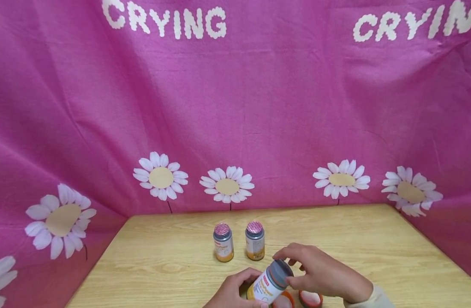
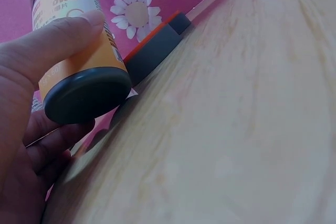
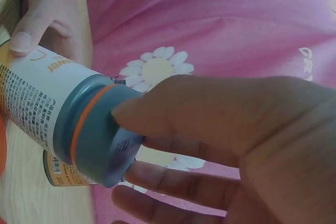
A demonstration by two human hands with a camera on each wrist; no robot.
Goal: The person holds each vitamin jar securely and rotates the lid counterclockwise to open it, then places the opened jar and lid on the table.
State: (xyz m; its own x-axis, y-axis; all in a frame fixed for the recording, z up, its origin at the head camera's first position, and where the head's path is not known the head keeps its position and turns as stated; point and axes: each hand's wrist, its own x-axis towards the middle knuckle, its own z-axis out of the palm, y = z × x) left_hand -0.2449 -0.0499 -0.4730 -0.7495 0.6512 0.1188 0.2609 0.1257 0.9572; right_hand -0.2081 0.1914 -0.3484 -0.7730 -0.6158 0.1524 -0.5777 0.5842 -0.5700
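Note:
My left hand [image 1: 232, 292] grips a tilted supplement bottle [image 1: 263, 289] with a white and orange label, its thumb lying across the label. The bottle's dark grey cap [image 1: 280, 273] has an orange band at its lower edge and points up to the right. My right hand [image 1: 321, 272] holds that cap between thumb and fingers. In the right wrist view the thumb [image 3: 157, 103] presses on the cap's edge, with the other fingers on the far side. The left wrist view shows the bottle's dark base [image 2: 89, 95] raised above the table.
Two similar capless bottles with pink foil seals stand further back, one on the left [image 1: 223, 244] and one on the right [image 1: 255, 243]. Two orange-rimmed caps, one [image 1: 283, 301] beside the other [image 1: 311, 297], lie near the front on the wooden table [image 1: 162, 261]. Pink flowered cloth [image 1: 258, 107] surrounds it.

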